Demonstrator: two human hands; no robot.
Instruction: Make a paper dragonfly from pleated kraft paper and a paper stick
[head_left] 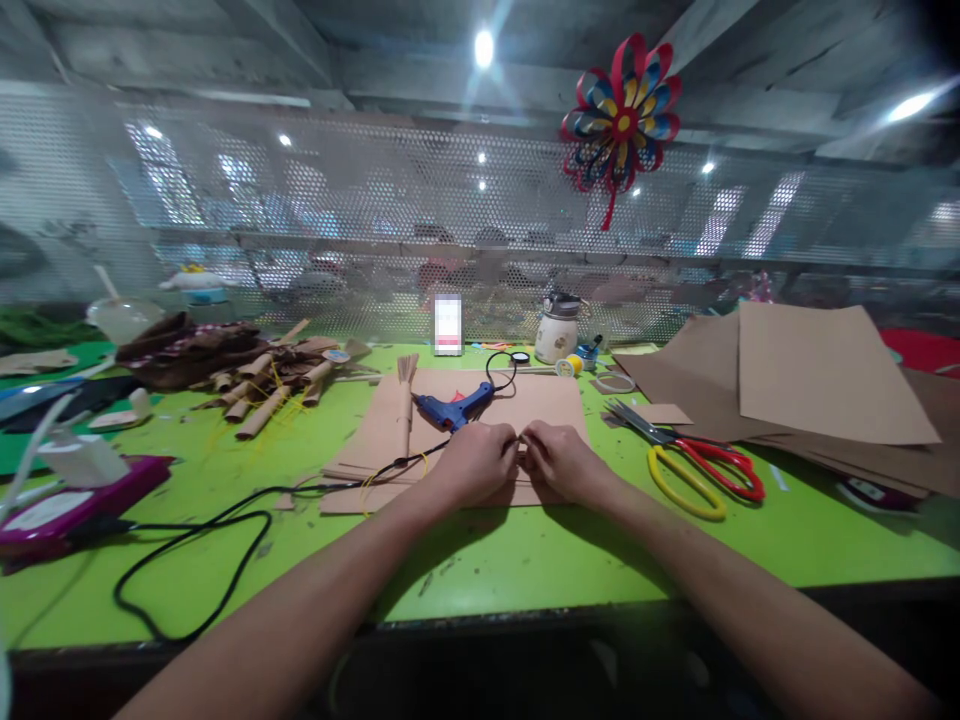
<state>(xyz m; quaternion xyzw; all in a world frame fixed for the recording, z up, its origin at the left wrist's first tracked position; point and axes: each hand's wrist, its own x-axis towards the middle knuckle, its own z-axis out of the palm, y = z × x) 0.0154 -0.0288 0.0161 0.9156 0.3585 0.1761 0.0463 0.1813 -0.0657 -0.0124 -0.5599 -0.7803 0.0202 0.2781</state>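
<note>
My left hand (484, 460) and my right hand (564, 460) meet over brown kraft paper sheets (551, 395) on the green table. Both sets of fingers are pinched on a small piece of brown paper (523, 452), mostly hidden between them. Just beyond my left hand, a blue glue gun (457, 408) lies on the sheets, its nozzle pointing left. A rolled paper piece with a fringed end (406, 408) rests left of the glue gun. Scissors (679, 450) with one yellow and one red handle lie open to the right of my right hand.
A black cord (244, 515) loops leftward to a purple power strip (124, 500). Several paper rolls (262, 412) lie at the back left. Large brown sheets (825, 385) are piled at the right. A phone (448, 325) and a white jar (556, 335) stand at the back.
</note>
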